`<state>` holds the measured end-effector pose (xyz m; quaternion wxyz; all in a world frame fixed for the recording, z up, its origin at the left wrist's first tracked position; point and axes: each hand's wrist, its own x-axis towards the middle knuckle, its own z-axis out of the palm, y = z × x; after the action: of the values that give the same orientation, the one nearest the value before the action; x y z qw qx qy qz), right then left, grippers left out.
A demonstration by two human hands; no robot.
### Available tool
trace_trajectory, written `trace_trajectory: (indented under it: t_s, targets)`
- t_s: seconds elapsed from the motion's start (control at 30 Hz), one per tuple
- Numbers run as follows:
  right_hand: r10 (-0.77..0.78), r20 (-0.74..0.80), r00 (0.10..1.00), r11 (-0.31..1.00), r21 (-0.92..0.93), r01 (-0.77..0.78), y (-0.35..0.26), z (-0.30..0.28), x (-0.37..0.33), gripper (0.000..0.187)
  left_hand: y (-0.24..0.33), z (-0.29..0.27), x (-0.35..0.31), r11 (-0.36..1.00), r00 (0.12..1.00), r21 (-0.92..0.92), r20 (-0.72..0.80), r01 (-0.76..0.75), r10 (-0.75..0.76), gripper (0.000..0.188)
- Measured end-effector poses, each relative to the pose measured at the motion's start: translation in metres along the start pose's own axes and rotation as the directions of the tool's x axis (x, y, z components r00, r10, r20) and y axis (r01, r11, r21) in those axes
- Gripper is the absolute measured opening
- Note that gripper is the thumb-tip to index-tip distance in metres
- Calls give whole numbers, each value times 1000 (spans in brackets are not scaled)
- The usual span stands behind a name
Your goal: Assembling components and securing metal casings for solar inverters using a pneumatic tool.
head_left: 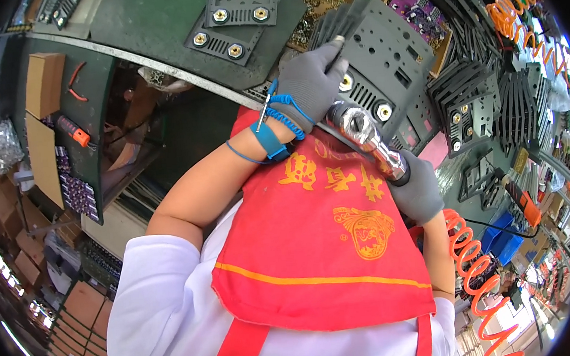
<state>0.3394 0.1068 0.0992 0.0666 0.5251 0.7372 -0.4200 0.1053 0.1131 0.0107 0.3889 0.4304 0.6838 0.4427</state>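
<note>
My left hand [311, 82], in a grey glove with bare fingertips and a blue coiled wrist strap [273, 141], grips the left edge of a dark grey perforated metal plate [382, 53]. The plate is tilted and carries brass-coloured hex nut fittings [383, 111] along its near edge. In my gloved right hand [417, 191] is a shiny chrome air ratchet wrench [365, 135]. Its head lies close to the fitting nearest my left hand; whether they touch is hidden. Two similar plates [243, 6] with fitted nuts lie overlapping on the green bench.
Boxes of small brass parts [320, 8] and purple circuit boards [412, 10] stand behind the plate. Stacked dark plates [465, 90] crowd the right. An orange coiled air hose [469, 264] hangs by my right arm. The bench edge [156, 71] runs along my left.
</note>
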Motion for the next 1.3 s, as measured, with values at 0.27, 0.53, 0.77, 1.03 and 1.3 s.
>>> trace_trajectory:
  t_s: [0.27,0.53,0.77,1.03,1.3]
  targets:
    - [-39,-173,984,999,19,43,12,-2,-18,32,-31,-74,64,943,871,282,490,-175,15,44]
    - [236,-269,934,949,270,-163,43,11,-30,29,-135,-130,135,206,888,870,461,-449,-10,70]
    - [322,-230,918,885,418,-205,43,21,-39,26,-115,-145,131,223,773,768,629,-600,-88,65]
    - [399,-124,908,856,405,-321,49,24,-41,33,-115,-142,130,129,802,850,526,-511,-282,53]
    - [371,-239,897,864,442,-240,56,37,-43,28,-58,-94,89,728,931,624,361,-284,53,40]
